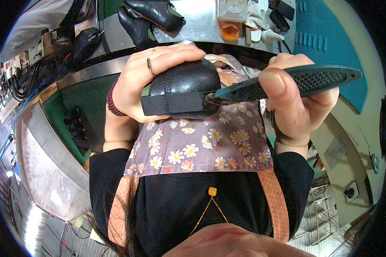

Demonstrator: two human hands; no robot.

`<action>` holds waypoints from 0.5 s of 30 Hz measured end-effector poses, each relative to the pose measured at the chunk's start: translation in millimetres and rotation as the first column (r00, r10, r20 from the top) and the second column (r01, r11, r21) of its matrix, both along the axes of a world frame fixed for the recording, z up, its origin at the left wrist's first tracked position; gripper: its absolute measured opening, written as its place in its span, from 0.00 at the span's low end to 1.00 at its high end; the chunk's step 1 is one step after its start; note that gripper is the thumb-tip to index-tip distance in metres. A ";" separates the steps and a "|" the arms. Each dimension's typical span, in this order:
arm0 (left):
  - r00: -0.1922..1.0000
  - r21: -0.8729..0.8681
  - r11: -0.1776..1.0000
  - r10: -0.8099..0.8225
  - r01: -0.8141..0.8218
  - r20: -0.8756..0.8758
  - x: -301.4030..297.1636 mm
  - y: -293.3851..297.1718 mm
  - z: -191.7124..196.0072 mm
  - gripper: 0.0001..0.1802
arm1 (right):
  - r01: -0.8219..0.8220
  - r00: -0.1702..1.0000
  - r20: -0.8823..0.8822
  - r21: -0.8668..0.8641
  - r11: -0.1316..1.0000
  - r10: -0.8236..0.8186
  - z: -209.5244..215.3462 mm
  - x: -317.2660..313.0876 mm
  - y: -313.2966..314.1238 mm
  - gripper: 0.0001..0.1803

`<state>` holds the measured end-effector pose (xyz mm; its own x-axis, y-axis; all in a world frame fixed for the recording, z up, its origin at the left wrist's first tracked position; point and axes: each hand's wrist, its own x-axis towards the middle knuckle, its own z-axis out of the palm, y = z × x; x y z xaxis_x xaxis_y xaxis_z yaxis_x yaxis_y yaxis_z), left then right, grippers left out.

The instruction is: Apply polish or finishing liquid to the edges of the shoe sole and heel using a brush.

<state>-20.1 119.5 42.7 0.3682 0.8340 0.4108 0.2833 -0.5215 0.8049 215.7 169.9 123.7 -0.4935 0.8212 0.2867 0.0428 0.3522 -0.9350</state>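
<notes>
My left hand is wrapped round a black leather shoe held up in front of my chest, its rounded end showing. Across the shoe lies a ribbed black fabric band; my left thumb is below it. Gripped between thumb and fingers of my right hand is a flat dark tool with a crosshatched handle and a hole at its outer end. Its narrow, brownish tip meets the shoe at the right end of the band. The exact kind of tool cannot be made out.
On the metal work surface ahead stand black lace-up shoes, a plastic container with orange contents and white gloves. A blue machine panel is at the right. A metal-edged trough lies left.
</notes>
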 end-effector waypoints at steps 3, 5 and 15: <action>0.999 0.005 0.999 -0.041 0.041 0.019 -0.8 1.6 -1.0 0.41 | 0.052 0.998 0.036 0.026 0.998 -0.053 -0.1 -1.2 -0.4 0.10; 0.997 0.004 0.998 -0.062 0.062 0.042 -0.7 2.3 -1.3 0.40 | 0.062 0.997 0.032 0.041 0.997 -0.063 -0.6 -1.9 -0.1 0.09; 0.997 -0.031 0.997 -0.070 0.071 0.032 -1.3 2.5 -4.4 0.42 | 0.099 0.995 -0.030 0.070 0.993 -0.097 -9.0 1.6 -0.5 0.12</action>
